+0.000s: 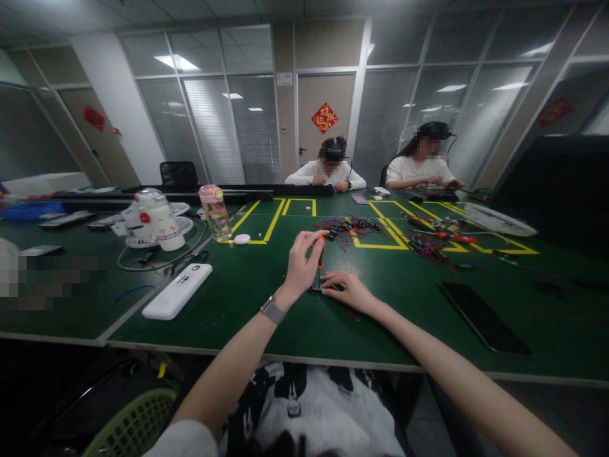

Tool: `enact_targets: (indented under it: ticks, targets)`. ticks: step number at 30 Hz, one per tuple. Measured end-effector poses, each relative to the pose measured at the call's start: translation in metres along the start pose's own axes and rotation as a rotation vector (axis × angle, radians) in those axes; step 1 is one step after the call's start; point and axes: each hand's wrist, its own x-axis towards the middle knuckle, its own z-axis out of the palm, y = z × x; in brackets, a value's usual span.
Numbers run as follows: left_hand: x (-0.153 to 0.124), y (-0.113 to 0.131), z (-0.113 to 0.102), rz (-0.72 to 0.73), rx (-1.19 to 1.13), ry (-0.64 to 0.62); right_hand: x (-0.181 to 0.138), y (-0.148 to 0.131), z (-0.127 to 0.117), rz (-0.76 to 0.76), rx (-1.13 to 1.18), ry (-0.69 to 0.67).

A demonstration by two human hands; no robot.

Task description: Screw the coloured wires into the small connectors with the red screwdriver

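My left hand (pixel 303 263), with a grey-banded watch on its wrist, is closed around the orange-and-black handle of a screwdriver (pixel 321 252). The tool stands roughly upright, its thin shaft pointing down at a small circuit board (pixel 315 288) on the green table. My right hand (pixel 349 292) lies low on the tabletop with its fingertips pinching the right end of that board. A thin red wire (pixel 352 313) trails out below this hand. Just beyond both hands is a heap of small parts with red, blue and black wires (pixel 349 227).
A white power bank (pixel 178 292) and white case (pixel 242 239) lie left, near a pink-lidded bottle (pixel 215 212) and white kettle-shaped container (pixel 162 219). Rightward are a black phone (pixel 483 317), more wired parts (pixel 428 246) and red-handled pliers (pixel 457 237). Two people sit opposite.
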Motion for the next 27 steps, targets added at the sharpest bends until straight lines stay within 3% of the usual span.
enact_targets:
  ticks: [23,27]
  targets:
    - [0.001,-0.0006,0.0011,0.022,-0.045,-0.02,0.0002,0.0009,0.0008,-0.009,0.002,0.005]
    - [0.0015,-0.0002,0.0009,0.03,0.025,0.036,0.0002,-0.0008,0.0004,0.002,0.008,0.001]
